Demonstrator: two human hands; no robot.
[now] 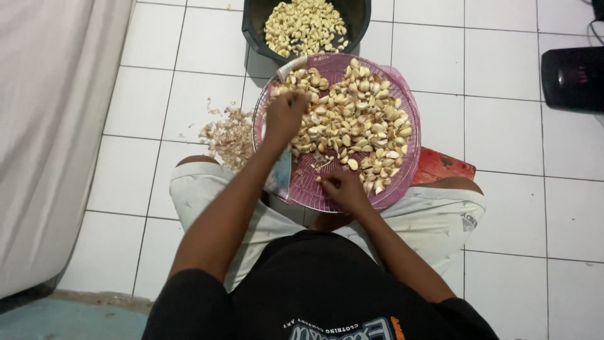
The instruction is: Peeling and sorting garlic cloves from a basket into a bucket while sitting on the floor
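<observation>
- The person sits low on the white tiled floor (503,94), knees apart, with a round pink mesh tray (402,170) resting across the lap.
- The tray carries a heap of unpeeled garlic cloves (358,119), thickest over its far and right parts; the near left part is mostly bare mesh.
- The left hand (284,116) reaches out to the far left of the tray, fingers curled down into the edge of the heap. From here I cannot tell whether it has hold of a clove or only touches them.
- The right hand (343,189) sits at the near edge of the tray, fingers drawn together close to a few loose cloves; whether it pinches one is hidden by the fingers.
- Just beyond the tray stands a black bucket (251,25) holding pale peeled cloves (305,25).
- On the floor just left of the tray lies a pile of papery garlic skins (228,135).
- A red block (440,165) shows under the tray's right side.
- A grey mattress (50,126) runs along the left; a dark device (574,79) sits at the far right.
</observation>
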